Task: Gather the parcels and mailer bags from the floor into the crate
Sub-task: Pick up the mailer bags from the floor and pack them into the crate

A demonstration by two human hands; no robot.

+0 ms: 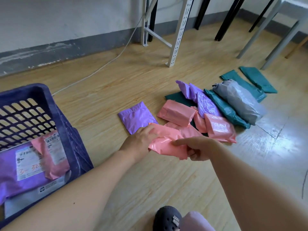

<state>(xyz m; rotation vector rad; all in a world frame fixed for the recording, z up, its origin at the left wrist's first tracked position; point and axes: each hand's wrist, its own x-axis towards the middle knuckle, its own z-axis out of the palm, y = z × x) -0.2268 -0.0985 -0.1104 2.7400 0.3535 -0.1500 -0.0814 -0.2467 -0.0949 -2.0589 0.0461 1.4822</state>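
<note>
Both hands hold a pink mailer bag just above the wooden floor. My left hand grips its left edge and my right hand pinches its right end, index finger stretched along the top. A purple mailer lies flat just behind my left hand. Further right lies a pile of pink parcels, purple bags, dark green bags and a grey bag. The dark blue crate at the left holds a purple labelled parcel, a pink one and a white one.
White shelf uprights and black and grey furniture legs stand at the back by the wall. A white cable runs across the floor toward the crate. My dark shoe is at the bottom edge.
</note>
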